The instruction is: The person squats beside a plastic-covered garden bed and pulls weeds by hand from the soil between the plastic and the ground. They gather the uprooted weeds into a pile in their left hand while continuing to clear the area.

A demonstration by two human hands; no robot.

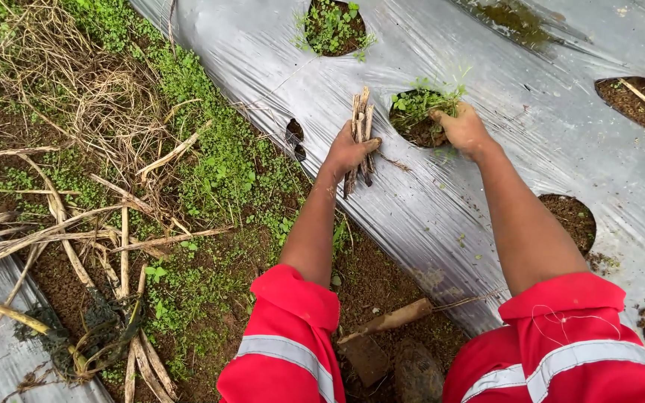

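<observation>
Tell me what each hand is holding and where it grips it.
The left hand grips a bundle of short sticks around its middle. The right hand grasps green weeds at the planting hole.

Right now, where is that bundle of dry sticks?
The bundle of dry sticks is in the left hand, held upright over the silver plastic sheet, just left of the weedy planting hole that the right hand reaches into.

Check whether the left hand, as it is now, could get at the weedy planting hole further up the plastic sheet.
Probably not freely: the left hand is closed around a bundle of sticks. The upper hole lies open on the plastic sheet, with nothing in between.
</observation>
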